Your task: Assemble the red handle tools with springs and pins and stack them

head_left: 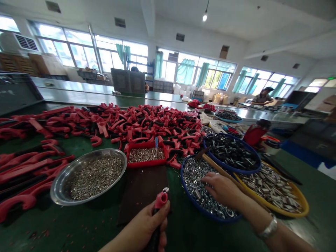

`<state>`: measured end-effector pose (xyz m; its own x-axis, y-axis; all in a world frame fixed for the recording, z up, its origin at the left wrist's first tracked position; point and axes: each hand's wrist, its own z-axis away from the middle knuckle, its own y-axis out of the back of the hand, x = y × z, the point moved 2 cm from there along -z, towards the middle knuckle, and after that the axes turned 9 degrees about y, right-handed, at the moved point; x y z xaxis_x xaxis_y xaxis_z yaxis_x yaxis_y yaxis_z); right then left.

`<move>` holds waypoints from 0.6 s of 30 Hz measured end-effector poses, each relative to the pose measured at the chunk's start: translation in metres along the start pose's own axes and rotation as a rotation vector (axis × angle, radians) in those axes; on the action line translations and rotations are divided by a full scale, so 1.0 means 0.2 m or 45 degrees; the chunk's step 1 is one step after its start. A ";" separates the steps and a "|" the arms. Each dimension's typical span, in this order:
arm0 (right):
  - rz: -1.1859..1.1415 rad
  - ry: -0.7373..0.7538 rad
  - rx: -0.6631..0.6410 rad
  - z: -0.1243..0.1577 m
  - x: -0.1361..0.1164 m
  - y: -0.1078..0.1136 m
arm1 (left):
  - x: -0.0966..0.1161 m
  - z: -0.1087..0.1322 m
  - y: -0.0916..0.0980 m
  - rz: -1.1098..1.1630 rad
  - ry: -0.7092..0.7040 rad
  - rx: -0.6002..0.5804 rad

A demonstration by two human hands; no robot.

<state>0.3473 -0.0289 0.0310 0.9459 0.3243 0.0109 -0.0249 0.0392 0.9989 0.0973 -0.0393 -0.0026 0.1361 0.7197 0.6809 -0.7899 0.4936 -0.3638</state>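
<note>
My left hand point(151, 224) is wrapped round a red-and-black plastic tool handle point(160, 201), held upright, with a small shiny metal piece at its top end. My right hand point(219, 189) is over a blue basin point(183, 189) of loose metal rings and spring-like parts. Its fingers are slightly bent and a little apart, with the tips at the parts; the thumb is hidden. A dark brown board point(141, 189) lies behind my left hand. At its far edge stands a red tray point(147, 163) of small metal pins, with a blue-handled tool upright in it.
A steel bowl point(56, 189) of small metal pieces stands left. Red handles point(147, 122) are heaped across the back. A hammer point(217, 168) rests across the blue basin. Another blue basin point(258, 167) and a yellow basin point(301, 199) hold parts at right. A person point(263, 96) sits far right.
</note>
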 end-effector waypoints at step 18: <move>-0.118 -0.011 0.172 -0.10 -0.12 0.09 | 0.02 0.00 0.01 0.060 -0.096 0.065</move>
<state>0.3173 -0.0167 0.0478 0.9448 0.3171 -0.0821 0.1060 -0.0590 0.9926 0.0964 -0.0357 0.0008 0.0540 0.7017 0.7105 -0.8243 0.4329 -0.3649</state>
